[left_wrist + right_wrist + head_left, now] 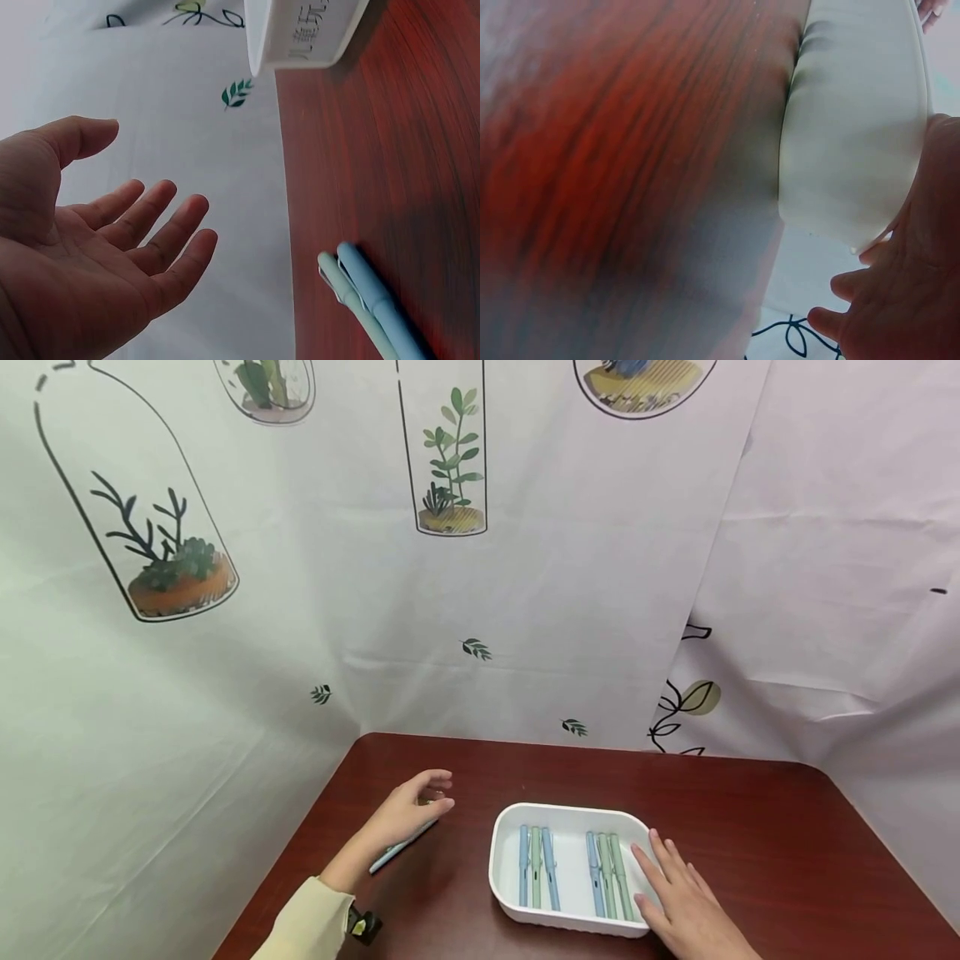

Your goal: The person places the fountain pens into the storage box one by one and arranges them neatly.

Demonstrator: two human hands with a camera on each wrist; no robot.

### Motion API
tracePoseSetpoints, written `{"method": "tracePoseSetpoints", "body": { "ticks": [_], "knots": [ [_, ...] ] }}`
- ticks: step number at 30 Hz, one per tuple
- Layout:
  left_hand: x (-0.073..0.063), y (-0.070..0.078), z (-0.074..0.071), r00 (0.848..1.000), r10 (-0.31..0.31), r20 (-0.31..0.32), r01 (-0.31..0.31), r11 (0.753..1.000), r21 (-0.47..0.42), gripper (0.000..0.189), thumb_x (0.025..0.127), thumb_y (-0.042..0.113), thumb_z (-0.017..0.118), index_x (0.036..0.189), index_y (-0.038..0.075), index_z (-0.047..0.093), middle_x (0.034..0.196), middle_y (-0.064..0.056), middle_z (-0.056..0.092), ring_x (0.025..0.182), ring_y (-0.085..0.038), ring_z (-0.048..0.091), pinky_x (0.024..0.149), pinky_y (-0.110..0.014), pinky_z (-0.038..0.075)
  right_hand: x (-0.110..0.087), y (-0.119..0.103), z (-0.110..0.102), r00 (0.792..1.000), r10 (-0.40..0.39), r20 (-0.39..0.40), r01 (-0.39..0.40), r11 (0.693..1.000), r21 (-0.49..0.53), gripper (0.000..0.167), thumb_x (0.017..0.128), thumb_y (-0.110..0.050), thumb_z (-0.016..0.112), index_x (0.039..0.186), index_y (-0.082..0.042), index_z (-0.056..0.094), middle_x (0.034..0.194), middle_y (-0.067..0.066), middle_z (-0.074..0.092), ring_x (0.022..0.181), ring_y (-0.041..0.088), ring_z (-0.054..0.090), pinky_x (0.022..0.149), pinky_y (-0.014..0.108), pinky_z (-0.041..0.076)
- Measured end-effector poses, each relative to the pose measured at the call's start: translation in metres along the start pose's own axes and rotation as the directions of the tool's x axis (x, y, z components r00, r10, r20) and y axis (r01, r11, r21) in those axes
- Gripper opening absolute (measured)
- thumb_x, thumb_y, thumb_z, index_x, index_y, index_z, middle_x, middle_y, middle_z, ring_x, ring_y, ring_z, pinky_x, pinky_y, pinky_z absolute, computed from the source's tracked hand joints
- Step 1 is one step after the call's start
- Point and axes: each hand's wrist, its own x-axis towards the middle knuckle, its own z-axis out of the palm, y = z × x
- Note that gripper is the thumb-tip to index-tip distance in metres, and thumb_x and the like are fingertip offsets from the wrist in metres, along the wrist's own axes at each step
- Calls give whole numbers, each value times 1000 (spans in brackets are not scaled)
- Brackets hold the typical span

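Note:
A white plastic tray (572, 868) stands on the table with two groups of pens inside. The left group has two blue pens and a green pen (536, 868) between them; the right group has a blue pen (595, 872) beside two green ones. My right hand (686, 902) rests its straightened fingers on the tray's right rim. Left of the tray, my left hand (405, 814) hovers with loosely bent fingers, holding nothing. Below it, a green pen (360, 311) and a blue pen (386, 311) lie side by side on the table, partly hidden by that hand in the head view.
The dark red wooden table (750, 827) has rounded back corners. White cloth (562, 593) printed with plants and jars hangs behind it and along both sides. A dark strap with a small device (363, 927) is on the left wrist.

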Motion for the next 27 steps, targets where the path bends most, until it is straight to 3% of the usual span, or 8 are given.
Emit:
{"method": "tracePoseSetpoints", "body": {
  "ticks": [11,18,27],
  "knots": [
    [-2,-19,-9,989,-114,-94,117,993,29,46,95,25,72,138,15,59,131,-5,65,118,-25,63,96,-42,53,0,-2,-4,1000,6,-1,-6,1000,16,63,93,-39,69,149,-15,52,162,20,32,144,47,34,110,66,31],
    [-1,-36,-10,984,-131,-122,136,990,34,46,96,17,71,139,11,58,132,-11,64,118,-29,63,95,-46,53,0,-1,-2,1000,1,-9,-1,1000,21,63,93,-38,70,149,-16,52,162,20,32,144,46,34,110,65,31],
    [-1,-50,-11,976,-165,-145,175,983,61,48,96,20,71,140,11,58,132,-9,64,118,-30,62,96,-50,51,0,-1,-1,1000,6,-5,-6,1000,16,64,92,-39,70,149,-16,52,161,20,33,144,46,34,109,66,32]
  ]
}}
